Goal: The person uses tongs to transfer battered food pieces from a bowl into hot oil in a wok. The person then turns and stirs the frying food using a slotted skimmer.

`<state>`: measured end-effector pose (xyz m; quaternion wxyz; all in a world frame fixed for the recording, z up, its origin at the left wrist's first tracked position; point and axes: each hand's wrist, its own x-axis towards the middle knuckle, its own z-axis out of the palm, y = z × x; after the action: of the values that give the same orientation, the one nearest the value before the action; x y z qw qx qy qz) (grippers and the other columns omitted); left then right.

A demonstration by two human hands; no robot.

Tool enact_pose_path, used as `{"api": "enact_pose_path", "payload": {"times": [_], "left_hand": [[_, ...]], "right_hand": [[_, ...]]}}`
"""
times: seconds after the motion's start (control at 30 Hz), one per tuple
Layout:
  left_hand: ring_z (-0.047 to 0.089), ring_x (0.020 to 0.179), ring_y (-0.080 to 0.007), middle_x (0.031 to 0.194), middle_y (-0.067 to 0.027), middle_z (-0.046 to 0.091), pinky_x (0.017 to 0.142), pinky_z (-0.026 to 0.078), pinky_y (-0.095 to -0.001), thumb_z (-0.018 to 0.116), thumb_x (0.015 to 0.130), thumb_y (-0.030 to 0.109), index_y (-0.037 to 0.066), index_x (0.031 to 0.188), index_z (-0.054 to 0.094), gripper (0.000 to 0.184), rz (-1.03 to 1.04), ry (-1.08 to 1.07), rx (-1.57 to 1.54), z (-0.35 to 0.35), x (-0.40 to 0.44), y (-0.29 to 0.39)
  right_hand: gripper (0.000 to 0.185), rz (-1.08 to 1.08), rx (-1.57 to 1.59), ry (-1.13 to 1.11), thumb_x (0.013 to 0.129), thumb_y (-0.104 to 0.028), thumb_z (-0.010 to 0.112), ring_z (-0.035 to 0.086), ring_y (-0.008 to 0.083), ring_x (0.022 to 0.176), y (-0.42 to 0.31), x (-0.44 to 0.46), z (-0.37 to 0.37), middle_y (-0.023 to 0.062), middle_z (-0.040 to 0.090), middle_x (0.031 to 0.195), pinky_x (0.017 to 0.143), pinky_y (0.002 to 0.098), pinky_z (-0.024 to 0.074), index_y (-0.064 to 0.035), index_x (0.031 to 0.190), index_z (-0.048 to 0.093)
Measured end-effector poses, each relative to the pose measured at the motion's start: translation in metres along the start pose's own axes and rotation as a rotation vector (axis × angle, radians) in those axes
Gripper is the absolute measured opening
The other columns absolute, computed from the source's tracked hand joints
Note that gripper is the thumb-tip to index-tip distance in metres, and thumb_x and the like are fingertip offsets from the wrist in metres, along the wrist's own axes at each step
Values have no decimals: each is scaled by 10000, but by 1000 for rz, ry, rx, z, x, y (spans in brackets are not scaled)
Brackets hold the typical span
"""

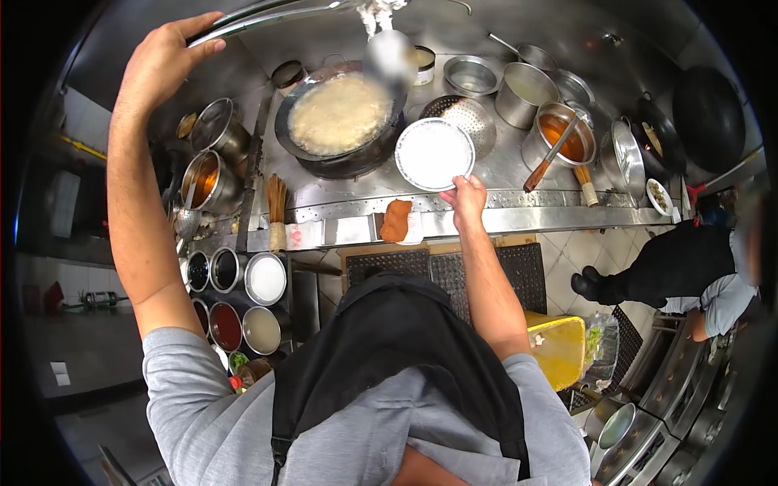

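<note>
My left hand (166,61), raised at the upper left, is closed round the long metal handle (275,18) of a tool. At the top centre, a blurred round metal ladle or strainer (391,58) with white stuff above it shows over the wok's right edge. My right hand (468,197) grips the near rim of a bowl of white powder or granules (435,154). That bowl is right of the wok (298,150), which holds pale, foaming liquid (340,113). Behind the bowl lies a perforated metal strainer (478,130).
Pots with orange liquid (567,138) and cloudy liquid (528,83) stand at the right. A bamboo brush (277,212) and brown cloth (396,221) lie along the front edge. Seasoning containers (266,278) are lower left. Another person (681,263) is at the far right, beyond a yellow bin (557,350).
</note>
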<state>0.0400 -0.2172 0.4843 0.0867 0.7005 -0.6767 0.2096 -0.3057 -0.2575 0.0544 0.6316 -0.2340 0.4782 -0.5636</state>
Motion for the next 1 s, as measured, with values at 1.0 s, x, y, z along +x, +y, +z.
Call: {"api": "enact_pose_path", "payload": {"times": [1.0], "left_hand": [[674, 991, -269, 1045, -65, 707, 849, 546, -408, 746, 803, 316, 186, 1192, 680, 416, 319, -325, 51, 104, -44, 111]], "right_hand": [[24, -95, -109, 66, 867, -25, 579, 588, 134, 601, -6, -13, -12, 39, 584, 737, 548, 299, 578, -25, 847, 564]]}}
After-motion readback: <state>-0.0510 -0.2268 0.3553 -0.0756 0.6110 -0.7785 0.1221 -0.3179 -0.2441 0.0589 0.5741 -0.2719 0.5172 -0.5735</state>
